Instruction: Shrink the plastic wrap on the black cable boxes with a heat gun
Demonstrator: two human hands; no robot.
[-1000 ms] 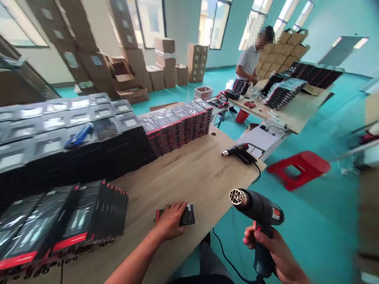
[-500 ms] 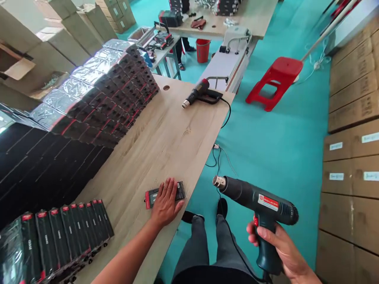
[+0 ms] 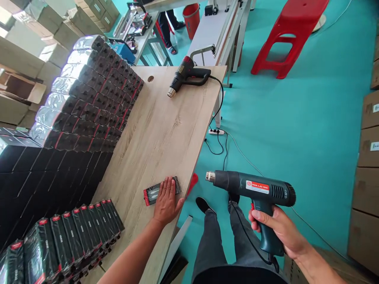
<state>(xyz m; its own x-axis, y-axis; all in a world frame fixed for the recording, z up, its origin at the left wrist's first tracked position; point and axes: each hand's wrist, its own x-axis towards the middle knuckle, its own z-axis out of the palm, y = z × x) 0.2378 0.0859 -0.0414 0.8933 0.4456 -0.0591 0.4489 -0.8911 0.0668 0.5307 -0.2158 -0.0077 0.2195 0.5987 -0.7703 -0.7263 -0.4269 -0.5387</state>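
My left hand (image 3: 167, 203) lies flat, fingers stretched out, on a small black and red box (image 3: 151, 194) near the table's right edge. Both ends of the box show past the hand; its middle is covered. Away from the table, over the floor, my right hand (image 3: 274, 225) wraps round the handle of a dark heat gun (image 3: 251, 187) with a red label. Its metal nozzle points left, towards the table. The thumb and fingers are by the red trigger; whether it is pressed I cannot tell.
A second heat gun (image 3: 186, 75) rests at the table's far end. Film-wrapped boxes (image 3: 85, 94) are stacked along the left, with a row of black boxes (image 3: 74, 232) nearer. A red stool (image 3: 287, 39), a power strip (image 3: 216, 131) and cords are on the floor. Cartons (image 3: 367, 189) line the right.
The view has shifted, with more of the floor showing. The heat gun in my right hand has moved slightly left and sits more level. My left hand stays on the box.
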